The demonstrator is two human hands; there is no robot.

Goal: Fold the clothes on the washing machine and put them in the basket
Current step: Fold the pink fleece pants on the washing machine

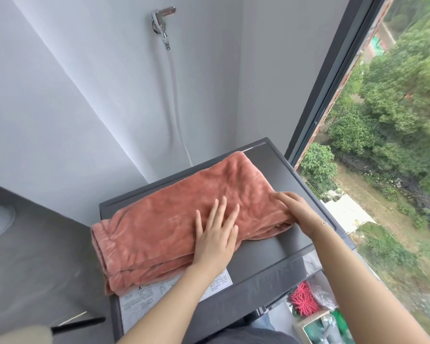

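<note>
One garment (pixel 181 207), pink, part-folded on washer (pixel 278 244). Left hand (pixel 215 235) flat, fingers spread, pressing; right hand (pixel 294 207) pinching its right edge. Advice: anchor left, draw edge across evenly.

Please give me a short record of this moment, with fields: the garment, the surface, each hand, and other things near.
garment: pink fleece garment, partly folded, lying flat
surface: top of the dark grey washing machine
left hand: fingers straight and spread, presses flat on the garment
right hand: at the garment's right end, fingers curled on the fabric edge
label: white instruction sticker on the lid, partly under the garment
wall: tap with white hose
basket: not in view
</note>
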